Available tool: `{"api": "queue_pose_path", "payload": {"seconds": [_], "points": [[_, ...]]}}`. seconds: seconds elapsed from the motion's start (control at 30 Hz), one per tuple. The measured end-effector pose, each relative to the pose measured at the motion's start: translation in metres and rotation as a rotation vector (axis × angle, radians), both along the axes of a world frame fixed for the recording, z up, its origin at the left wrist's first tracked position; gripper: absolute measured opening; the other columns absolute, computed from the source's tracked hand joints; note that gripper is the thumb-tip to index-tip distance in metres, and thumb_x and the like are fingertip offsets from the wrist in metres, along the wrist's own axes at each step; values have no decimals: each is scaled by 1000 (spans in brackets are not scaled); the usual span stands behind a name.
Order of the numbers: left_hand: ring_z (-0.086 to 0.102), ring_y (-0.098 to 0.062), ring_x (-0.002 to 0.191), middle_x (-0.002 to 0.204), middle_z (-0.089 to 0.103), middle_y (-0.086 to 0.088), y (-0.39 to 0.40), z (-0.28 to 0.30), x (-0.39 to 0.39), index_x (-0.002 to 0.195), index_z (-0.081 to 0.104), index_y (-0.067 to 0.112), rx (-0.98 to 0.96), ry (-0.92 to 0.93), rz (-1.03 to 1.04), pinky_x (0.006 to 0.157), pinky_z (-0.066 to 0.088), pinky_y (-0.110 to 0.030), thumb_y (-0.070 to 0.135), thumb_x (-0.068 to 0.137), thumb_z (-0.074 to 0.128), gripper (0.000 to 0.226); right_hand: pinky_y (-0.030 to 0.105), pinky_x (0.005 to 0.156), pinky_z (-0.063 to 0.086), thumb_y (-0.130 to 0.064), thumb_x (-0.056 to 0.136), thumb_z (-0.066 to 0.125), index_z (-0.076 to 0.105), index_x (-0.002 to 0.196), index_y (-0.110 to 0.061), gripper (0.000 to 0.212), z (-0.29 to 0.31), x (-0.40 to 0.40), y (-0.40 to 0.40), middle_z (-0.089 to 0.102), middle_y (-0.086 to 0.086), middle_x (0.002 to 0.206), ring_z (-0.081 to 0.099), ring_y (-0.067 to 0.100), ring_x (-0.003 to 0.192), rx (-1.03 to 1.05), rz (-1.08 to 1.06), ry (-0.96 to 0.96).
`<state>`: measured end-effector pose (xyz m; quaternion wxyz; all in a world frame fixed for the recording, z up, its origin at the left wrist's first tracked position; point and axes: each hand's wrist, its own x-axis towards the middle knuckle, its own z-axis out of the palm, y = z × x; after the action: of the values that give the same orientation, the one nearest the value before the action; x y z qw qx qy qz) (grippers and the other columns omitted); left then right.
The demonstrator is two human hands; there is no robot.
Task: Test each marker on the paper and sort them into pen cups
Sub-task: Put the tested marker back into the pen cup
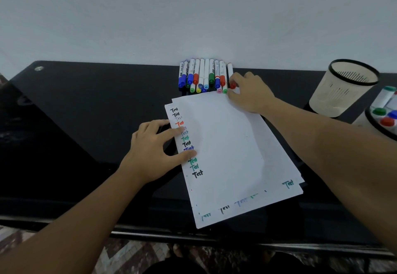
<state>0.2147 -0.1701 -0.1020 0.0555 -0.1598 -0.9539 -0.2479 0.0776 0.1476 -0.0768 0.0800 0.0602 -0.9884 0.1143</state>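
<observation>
The left hand (154, 145) lies spread at the left edge of the paper (225, 145), fingers straight, with the fingertips pressing on the column of "Test" marks and pinning the sheets to the black desk (86, 112). The sheets look thin and floppy and would likely slide on the glossy desk without that press.

Just beyond the paper's far edge, a row of markers (204, 74) lies side by side against the wall. At the right end of that row lies the red-capped marker (231, 76), a little apart from its neighbours. It looks light, stiff and smooth, apt to roll, best pinched round the barrel near the cap.

The right hand (249, 93) reaches across the paper's far right corner, palm down, its fingertips curled onto that marker's red cap.

Right of the paper stands an empty cream pen cup (343, 87), and nearer, at the frame's edge, a second cup (378, 127) with markers in it.
</observation>
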Motion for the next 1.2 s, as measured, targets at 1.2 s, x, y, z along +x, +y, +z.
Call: {"api": "queue_pose_path", "payload": {"seconds": [1.2], "points": [[39,-16,131,140,50,8,0,1,8,141,58,32,59,154,-41,111,33,-43,76,81,58,75,40,75,50,-44,111,30,40,146,-22,43,36,152,-54,64,4,114,61,24,95,35,303,13]]}}
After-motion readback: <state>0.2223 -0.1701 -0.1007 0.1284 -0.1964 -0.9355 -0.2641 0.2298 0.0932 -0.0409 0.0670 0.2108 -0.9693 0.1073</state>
